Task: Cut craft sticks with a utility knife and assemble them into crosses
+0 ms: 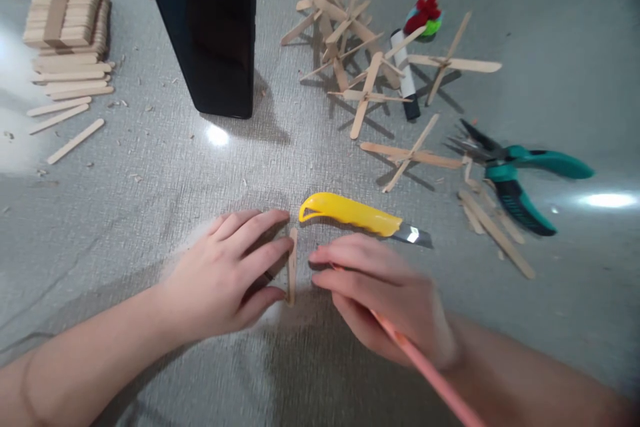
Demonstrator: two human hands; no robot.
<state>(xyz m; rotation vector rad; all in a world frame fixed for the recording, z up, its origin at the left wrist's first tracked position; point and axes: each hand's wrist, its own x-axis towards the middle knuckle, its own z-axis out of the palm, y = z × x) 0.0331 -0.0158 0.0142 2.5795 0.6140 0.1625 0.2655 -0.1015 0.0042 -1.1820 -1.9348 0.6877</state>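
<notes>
My left hand [231,275] lies on the grey cloth with thumb and fingers pressed against a wooden craft stick [292,265], holding it on its edge. My right hand [381,293] is closed around a pink pencil [425,365], its fingertips right beside the stick; the pencil's tip is hidden under the fingers. A yellow utility knife [356,215] with its blade out lies just beyond both hands.
Teal pliers [515,173] and loose stick pieces lie at right. Several crossed-stick shapes [350,47], a black-and-white marker [406,77] and a red-green pom-pom [425,15] sit at the back. A dark upright object [215,27] stands centre-back. Stacked sticks [65,20] are at far left.
</notes>
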